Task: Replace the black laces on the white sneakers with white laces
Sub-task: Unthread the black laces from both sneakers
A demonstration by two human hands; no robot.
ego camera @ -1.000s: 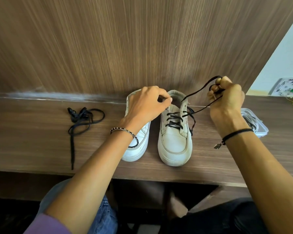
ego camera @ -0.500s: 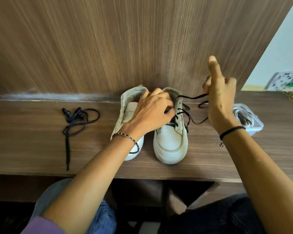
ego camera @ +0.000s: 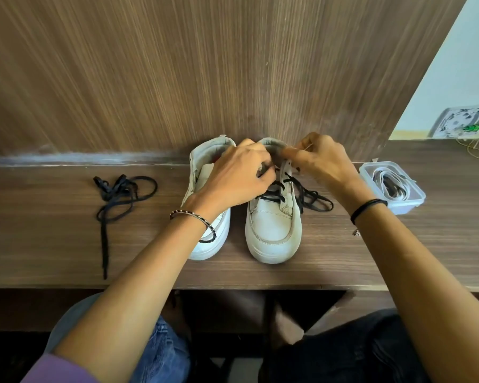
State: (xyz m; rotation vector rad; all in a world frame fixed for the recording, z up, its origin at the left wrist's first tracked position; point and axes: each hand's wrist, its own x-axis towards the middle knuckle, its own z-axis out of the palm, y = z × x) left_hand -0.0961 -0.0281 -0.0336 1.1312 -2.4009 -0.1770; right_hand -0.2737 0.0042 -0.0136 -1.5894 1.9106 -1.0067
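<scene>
Standing on the wooden shelf (ego camera: 426,258), toe toward its near edge, the laced sneaker (ego camera: 271,230) carries the black lace (ego camera: 313,200) through its lower eyelets only. Slack ends lie heaped just right of it. At its throat, left hand (ego camera: 238,175): fingers curled in, clamped on the lace at the top crossing. At its collar, right hand (ego camera: 318,161): thumb and fingertips pressed together, pinching the top of the right eyelet flap. Just left of the laced sneaker, narrow gap at the toes: unlaced sneaker (ego camera: 216,244), partly under the left wrist. Well left of it: loose black lace (ego camera: 116,197), tangled, one end trailing forward. Right of it, past the right wrist: clear tub (ego camera: 409,205) holding coiled white laces (ego camera: 390,183). Behind it: wood-grain back panel (ego camera: 177,78).
</scene>
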